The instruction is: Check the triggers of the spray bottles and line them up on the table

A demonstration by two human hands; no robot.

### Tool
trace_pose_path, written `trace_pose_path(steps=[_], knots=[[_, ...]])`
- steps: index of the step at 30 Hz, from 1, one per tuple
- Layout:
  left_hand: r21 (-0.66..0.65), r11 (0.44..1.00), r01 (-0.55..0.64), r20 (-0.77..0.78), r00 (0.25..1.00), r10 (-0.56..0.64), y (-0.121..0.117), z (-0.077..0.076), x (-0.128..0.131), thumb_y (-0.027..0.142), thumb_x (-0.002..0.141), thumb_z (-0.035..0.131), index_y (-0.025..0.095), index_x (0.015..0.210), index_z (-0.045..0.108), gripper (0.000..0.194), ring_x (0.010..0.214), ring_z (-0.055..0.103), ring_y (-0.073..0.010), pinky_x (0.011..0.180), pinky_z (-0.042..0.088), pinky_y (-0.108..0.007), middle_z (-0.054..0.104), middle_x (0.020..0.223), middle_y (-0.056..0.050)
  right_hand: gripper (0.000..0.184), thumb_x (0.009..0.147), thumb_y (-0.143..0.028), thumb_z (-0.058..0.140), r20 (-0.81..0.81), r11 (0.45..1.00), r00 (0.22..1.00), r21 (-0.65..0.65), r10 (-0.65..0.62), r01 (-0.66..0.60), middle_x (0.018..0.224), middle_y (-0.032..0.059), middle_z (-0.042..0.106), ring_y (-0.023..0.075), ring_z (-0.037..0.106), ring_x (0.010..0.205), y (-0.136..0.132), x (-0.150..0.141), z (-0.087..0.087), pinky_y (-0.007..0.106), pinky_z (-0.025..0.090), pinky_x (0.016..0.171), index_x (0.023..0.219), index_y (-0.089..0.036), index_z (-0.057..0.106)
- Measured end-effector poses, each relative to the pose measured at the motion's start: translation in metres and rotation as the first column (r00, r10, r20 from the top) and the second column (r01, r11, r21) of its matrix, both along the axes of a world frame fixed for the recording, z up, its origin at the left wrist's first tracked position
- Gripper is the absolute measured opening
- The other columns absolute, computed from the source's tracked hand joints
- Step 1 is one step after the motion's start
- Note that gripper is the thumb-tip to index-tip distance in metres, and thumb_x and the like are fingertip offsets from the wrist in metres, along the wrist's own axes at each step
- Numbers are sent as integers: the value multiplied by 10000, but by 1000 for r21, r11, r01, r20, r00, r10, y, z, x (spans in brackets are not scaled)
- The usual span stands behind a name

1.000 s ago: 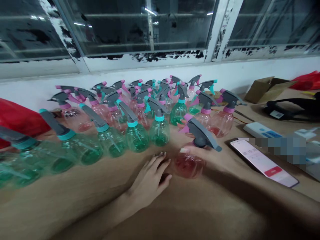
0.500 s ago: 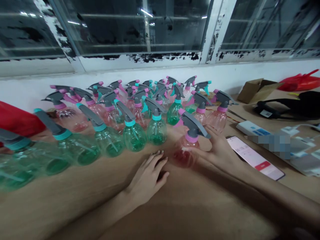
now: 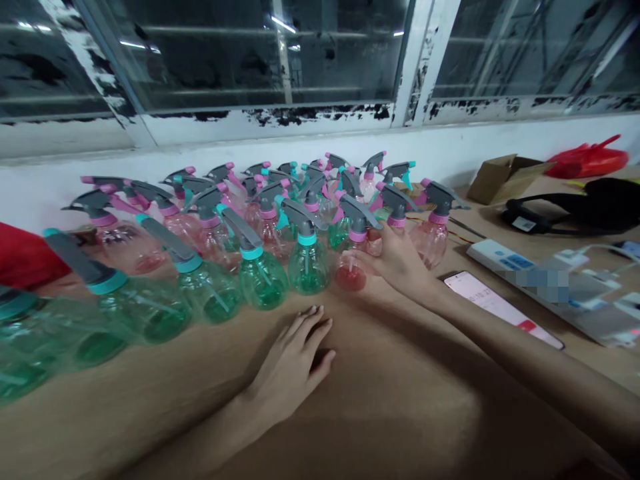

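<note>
My right hand (image 3: 400,261) is wrapped round the body of a pink spray bottle (image 3: 352,275) with a grey head, a pink collar and a little reddish liquid. It stands upright beside a green spray bottle (image 3: 309,263) with a turquoise collar. My left hand (image 3: 295,353) lies on the table with its fingers stretched out, holding nothing. A front row of green bottles runs off to the left, among them another green bottle (image 3: 266,280). Behind them several pink and green bottles crowd together, including a pink one (image 3: 429,243) at the right.
On the right lie a phone (image 3: 495,307), a white power strip (image 3: 515,267) with plugs, and a black strap (image 3: 555,207). An open cardboard box (image 3: 500,177) and a red plastic bag (image 3: 590,159) are farther back. Red material (image 3: 27,257) sits at the left, below the window wall.
My right hand has carried the pink spray bottle away from me and slightly left, up beside the front green bottle. My left hand stays on the table. The view has shifted slightly.
</note>
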State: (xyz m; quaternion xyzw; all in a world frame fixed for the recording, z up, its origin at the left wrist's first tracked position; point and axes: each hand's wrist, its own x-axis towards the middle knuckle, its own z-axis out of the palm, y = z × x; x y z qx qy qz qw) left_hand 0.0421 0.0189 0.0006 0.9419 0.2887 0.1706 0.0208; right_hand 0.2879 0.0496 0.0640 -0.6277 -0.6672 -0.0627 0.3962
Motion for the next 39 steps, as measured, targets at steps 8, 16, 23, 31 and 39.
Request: trace_pose_path(steps=[8,16,23,31,39], knots=[[7,1000,9,-18,1000,-9,1,0,0,313,954,455,136,1277,487,370,1273,421,-270,1017,393,-467,472,1371,-127,467,794,-462,611,-29,1000,999,-7,-23,23,933,159,664,326,627,847,15,-3,-3,451,481,718,1102,-116,549],[26,1000,8,-39,999,-7,1,0,-1,333,962,440,132,1292,475,389,1268,426,-277,1008,401,-468,468,1377,-127,599,780,-558,592,-55,1000,998,-16,-3,3,1087,200,614,350,569,1020,-5,-2,-4,491,473,832,1165,-101,540],[63,998,17,-10,1000,-17,3,-2,-2,318,957,434,147,1290,475,376,1259,440,-267,1008,403,-453,486,1365,-107,340,832,-438,561,-132,996,988,-59,-81,74,1014,105,670,230,650,775,-42,39,-6,366,531,644,1043,-181,632],[85,996,16,27,999,-19,7,-7,-3,326,946,446,186,1287,479,369,1249,453,-269,995,415,-456,488,1366,-86,539,799,-482,571,-24,957,961,-104,-275,271,1161,163,641,276,661,778,-19,54,-2,450,497,739,1213,-139,525],[139,989,40,19,999,-43,10,-10,-3,287,933,447,169,1286,474,373,1215,482,-271,950,447,-455,491,1355,-110,492,814,-438,537,92,908,930,-205,-355,367,1113,172,666,359,637,944,-2,38,4,402,470,654,1201,-138,484]])
